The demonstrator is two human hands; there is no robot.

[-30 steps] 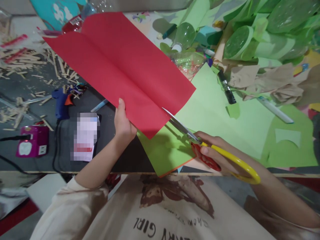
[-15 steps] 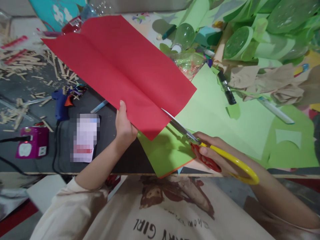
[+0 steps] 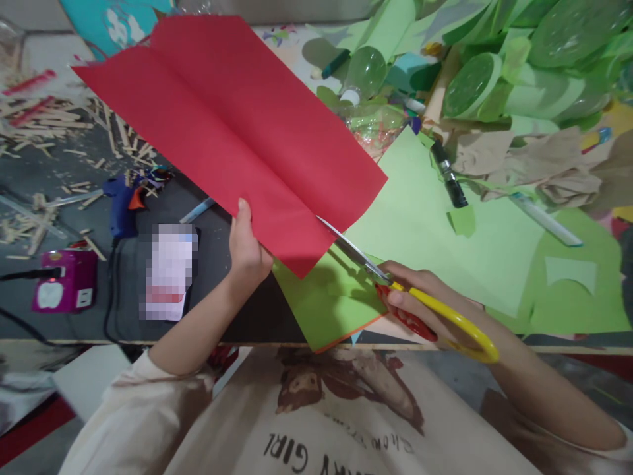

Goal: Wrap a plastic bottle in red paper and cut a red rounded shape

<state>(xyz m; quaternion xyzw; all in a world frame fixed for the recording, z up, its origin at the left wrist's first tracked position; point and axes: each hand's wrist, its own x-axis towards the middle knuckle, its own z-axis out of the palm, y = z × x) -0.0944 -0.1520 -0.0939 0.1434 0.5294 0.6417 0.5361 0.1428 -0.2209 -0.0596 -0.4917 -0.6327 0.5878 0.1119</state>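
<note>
A large sheet of red paper (image 3: pixel 232 138), creased along its length, is held up over the table. My left hand (image 3: pixel 247 244) grips its near edge, the thumb on top and the fingers hidden beneath. In my right hand (image 3: pixel 420 297) is a pair of scissors (image 3: pixel 445 316) with one yellow and one red handle. The blades reach into the sheet's right edge, one above the paper and the other hidden below it. Under the red sheet lie light green paper (image 3: pixel 435 231) and a darker green sheet (image 3: pixel 326 310).
At left are a blue glue gun (image 3: pixel 121 204), a phone (image 3: pixel 168 274), a purple power box (image 3: pixel 64 280) and scattered wooden sticks (image 3: pixel 54 125). To the right lie a black marker (image 3: pixel 449 173), crumpled brown paper (image 3: pixel 534 161) and green-wrapped plastic bottles (image 3: pixel 524 86).
The scissors have moved slightly left, farther into the red paper, and their handles have come closer together. The sheet's far end has risen a little. My left hand has barely moved.
</note>
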